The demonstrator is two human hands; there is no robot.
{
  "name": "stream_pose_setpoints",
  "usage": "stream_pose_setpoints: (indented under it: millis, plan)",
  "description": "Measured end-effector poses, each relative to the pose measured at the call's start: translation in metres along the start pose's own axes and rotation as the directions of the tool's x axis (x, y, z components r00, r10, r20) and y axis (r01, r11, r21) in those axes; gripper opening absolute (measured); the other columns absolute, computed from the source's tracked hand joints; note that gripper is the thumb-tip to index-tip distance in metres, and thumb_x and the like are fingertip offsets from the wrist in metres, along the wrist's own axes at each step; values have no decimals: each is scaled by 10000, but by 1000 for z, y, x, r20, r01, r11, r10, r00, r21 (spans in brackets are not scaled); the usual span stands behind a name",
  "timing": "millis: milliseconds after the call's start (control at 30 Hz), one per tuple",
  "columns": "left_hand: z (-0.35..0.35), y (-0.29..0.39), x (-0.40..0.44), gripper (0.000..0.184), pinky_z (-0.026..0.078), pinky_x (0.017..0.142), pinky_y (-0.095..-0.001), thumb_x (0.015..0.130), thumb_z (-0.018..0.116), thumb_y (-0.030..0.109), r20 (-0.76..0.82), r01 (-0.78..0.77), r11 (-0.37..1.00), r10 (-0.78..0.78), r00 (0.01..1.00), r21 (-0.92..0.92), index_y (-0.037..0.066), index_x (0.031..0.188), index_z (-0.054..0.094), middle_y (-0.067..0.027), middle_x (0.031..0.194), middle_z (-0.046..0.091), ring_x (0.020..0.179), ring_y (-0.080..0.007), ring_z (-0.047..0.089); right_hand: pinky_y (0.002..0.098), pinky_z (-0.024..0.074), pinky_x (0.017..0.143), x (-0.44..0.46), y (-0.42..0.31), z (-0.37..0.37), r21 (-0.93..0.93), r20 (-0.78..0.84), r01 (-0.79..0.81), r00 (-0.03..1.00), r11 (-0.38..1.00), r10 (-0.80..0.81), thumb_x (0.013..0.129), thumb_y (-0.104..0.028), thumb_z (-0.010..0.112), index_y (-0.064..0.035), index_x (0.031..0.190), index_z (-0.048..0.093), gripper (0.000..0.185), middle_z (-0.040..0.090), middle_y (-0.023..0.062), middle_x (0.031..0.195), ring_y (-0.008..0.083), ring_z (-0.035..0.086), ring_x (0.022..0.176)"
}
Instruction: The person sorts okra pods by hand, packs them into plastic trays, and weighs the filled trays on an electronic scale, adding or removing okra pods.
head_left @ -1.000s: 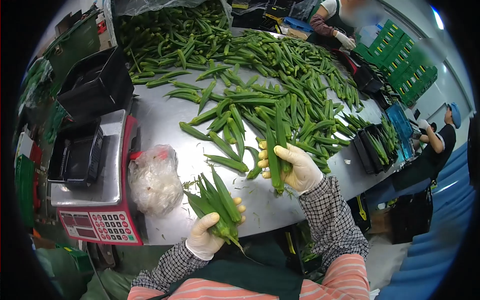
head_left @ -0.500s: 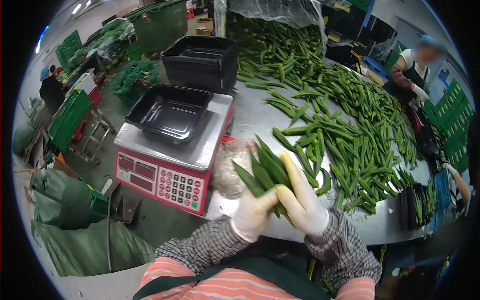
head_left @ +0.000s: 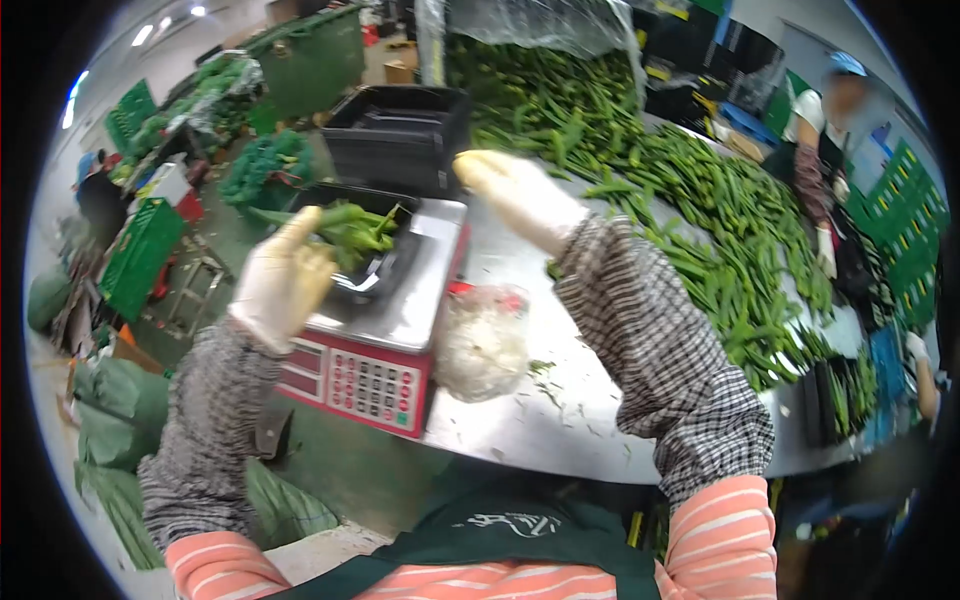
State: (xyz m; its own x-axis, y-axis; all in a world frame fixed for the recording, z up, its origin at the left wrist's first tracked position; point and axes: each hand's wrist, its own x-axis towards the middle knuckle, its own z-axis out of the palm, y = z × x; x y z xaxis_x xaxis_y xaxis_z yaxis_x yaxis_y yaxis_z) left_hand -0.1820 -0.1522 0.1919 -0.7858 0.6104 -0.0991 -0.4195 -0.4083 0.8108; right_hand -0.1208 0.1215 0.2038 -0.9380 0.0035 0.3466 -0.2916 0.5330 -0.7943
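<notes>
A bunch of okra (head_left: 352,232) lies in the black tray (head_left: 375,290) on the scale (head_left: 428,262). My left hand (head_left: 285,278), in a pale glove, is at the tray's left side with its fingers apart, next to the okra. My right hand (head_left: 522,195), gloved too, is raised over the table right of the scale, near the stacked black trays (head_left: 395,140). Its fingers point left, stretched out and close together, with nothing visible in them. Loose okra (head_left: 700,215) is heaped beyond my right arm.
A crumpled plastic bag (head_left: 482,343) lies on the metal table (head_left: 560,440) beside the scale. A co-worker (head_left: 822,150) stands at the far right near green crates (head_left: 900,215). Another black tray (head_left: 822,405) with okra stands at the right.
Both hands have moved up from the near table edge and parted. The okra bunch that was between them is now in the tray on the scale.
</notes>
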Motion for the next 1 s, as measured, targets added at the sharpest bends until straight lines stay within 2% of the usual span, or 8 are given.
stream_pose_setpoints:
  millis: [133,267,333,467,600,767,867,1000]
  plan:
    - [0,15,-5,324,430,904,-356,840,647,234,-230,-69,997,73,971,28,-12,992,500,-165,1059,489,1047,-279,489,330,429,879,-73,67,-90,-30,-148,-407,905,913,398,888,-351,477,23,1091,579,438,615,176,1060,251,577,994]
    - [16,14,-12,567,233,1100,-417,916,497,183,-242,-418,904,389,889,-84,-104,1342,257,-260,1388,287,1328,-340,259,363,481,796,-164,115,-104,-378,-227,-518,856,768,465,846,-319,556,-15,1000,641,352,648,185,907,273,631,849]
    - [36,-22,-26,528,265,1085,-413,924,479,224,63,-451,891,448,892,47,-86,1318,314,-244,1348,365,1285,-321,343,341,490,753,-188,107,-88,-563,-187,-573,791,596,583,812,-264,593,11,980,628,324,648,159,918,266,626,808]
    - [88,-131,-57,504,403,964,-410,869,555,240,258,-64,980,13,966,189,-23,1277,418,-179,1296,461,1154,-257,490,386,487,756,-198,113,-59,-657,-344,-600,777,457,526,791,-313,626,-39,1045,593,375,609,147,977,295,614,874]
    - [113,-224,-62,503,414,945,-415,874,561,287,306,422,905,-385,871,-61,-23,1252,443,-162,1199,533,1103,-276,522,405,495,757,-186,128,-62,-716,-298,-539,811,444,503,819,-275,585,-67,996,604,274,616,150,955,314,619,852]
    - [118,-256,-61,470,402,957,-411,912,501,318,288,517,808,-443,849,-281,-1,1253,450,-167,1216,523,1114,-280,516,351,508,694,-232,67,-58,-357,-247,-443,894,822,374,806,-213,596,-61,987,622,238,638,148,822,281,636,761]
    - [115,-273,-46,334,417,945,-413,910,514,275,297,559,705,-473,829,-437,52,1160,524,-133,1170,557,1071,-264,545,351,514,708,-248,38,-41,-306,167,-226,943,925,286,792,-238,639,-63,1020,611,288,636,150,891,282,642,791]
    - [111,-275,-43,155,455,897,-412,874,565,165,210,525,759,-481,851,-386,86,1006,586,-93,991,616,962,-245,588,389,497,740,-221,91,-70,-560,-227,-448,892,697,392,815,-341,612,-51,1028,604,360,632,160,910,295,626,857]
